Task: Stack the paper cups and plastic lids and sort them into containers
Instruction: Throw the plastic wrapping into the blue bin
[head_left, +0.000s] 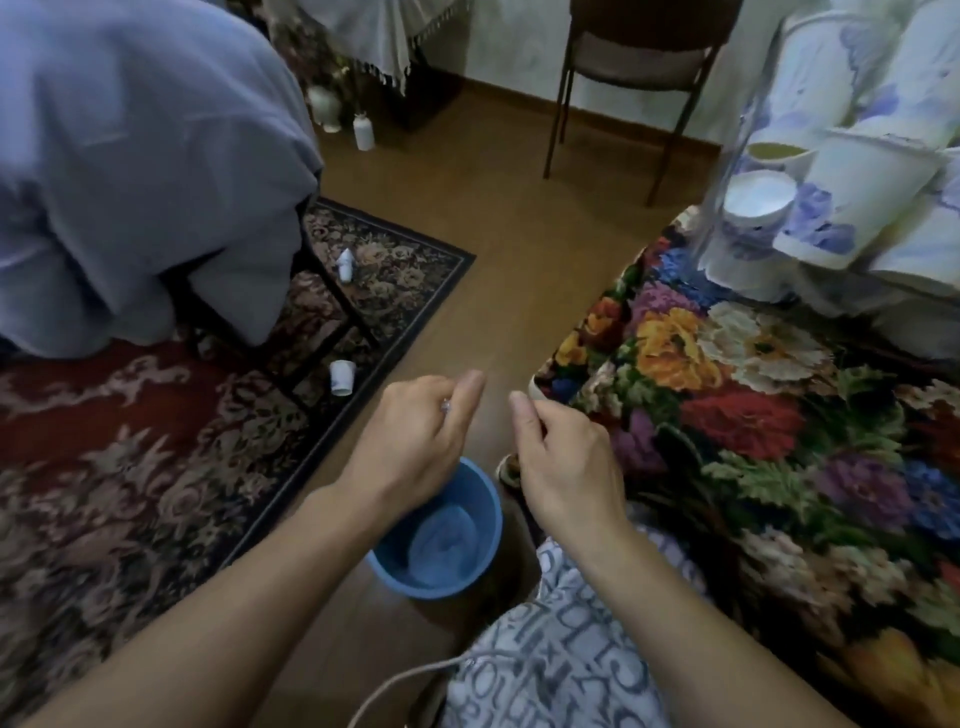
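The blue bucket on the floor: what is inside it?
The blue bucket seems to hold only something pale and see-through at its bottom, too blurred to name. The left hand covers its far rim.

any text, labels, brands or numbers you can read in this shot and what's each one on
Nothing here reads as a whole word.
Printed garment on the person's lap: covered in large grey letter-like shapes, too distorted and blurred to quote.
Paper cups in the clear container at upper right: blue floral print only, no lettering visible.
Paper cup on the carpet: a small blue mark, too small to read.
Blue bucket: no label visible.
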